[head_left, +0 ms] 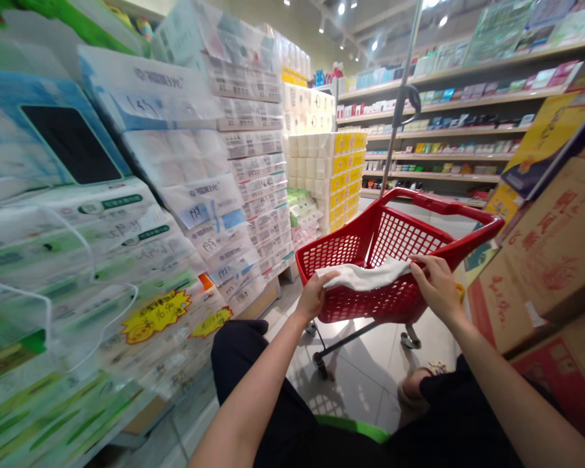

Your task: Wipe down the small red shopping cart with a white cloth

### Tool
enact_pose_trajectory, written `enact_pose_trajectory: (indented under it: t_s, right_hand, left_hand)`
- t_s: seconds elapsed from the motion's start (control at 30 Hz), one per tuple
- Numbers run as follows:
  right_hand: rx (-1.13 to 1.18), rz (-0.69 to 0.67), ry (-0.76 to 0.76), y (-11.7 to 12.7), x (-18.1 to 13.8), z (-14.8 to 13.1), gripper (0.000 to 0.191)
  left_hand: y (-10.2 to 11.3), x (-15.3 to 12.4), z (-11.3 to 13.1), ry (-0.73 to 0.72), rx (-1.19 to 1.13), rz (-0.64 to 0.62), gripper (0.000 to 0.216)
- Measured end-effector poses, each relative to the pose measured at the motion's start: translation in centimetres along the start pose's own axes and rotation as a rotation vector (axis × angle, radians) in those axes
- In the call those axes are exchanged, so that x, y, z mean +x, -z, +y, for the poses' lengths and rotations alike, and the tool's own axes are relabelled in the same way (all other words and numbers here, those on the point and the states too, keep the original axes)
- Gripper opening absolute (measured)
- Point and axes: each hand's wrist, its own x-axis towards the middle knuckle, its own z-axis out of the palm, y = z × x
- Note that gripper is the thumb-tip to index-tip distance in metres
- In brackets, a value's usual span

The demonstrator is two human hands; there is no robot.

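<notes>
A red plastic shopping basket on wheels (370, 244) stands on the tiled floor in front of me. A white cloth (363, 276) lies draped over its near rim. My left hand (314, 296) grips the left end of the cloth, fingers curled over it. My right hand (436, 286) pinches the right end of the cloth against the rim. My knees in dark trousers show at the bottom of the view.
Stacked packs of tissue and toilet paper (175, 182) fill the left side. Brown cardboard boxes (546, 253) with red print crowd the right. Stocked shelves (439, 130) run along the back. A metal pole (400, 104) rises behind the basket. A green seat edge (355, 427) lies below.
</notes>
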Motion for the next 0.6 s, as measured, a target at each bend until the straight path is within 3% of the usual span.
enact_pose_trajectory:
  t_s: [0.13,0.33,0.47,0.6]
  right_hand:
    - [-0.153,-0.099,0.068,0.3,0.7,-0.1,0.042]
    - [-0.054,-0.246,0.145,0.5,1.2,1.7,0.053]
    - [-0.025,-0.225,0.204,0.1,1.0,2.1,0.039]
    - [-0.049,-0.201,0.152,-0.6,1.3,0.9,0.03]
  left_hand:
    - [-0.2,-0.2,0.3,0.024,-0.016,-0.004,0.044]
    - [0.1,1.0,1.7,0.073,-0.062,0.105,0.035]
    - [0.2,1.6,2.4,0.141,-0.051,0.236,0.034]
    - [0.2,1.4,2.2,0.268,-0.029,0.327,0.041]
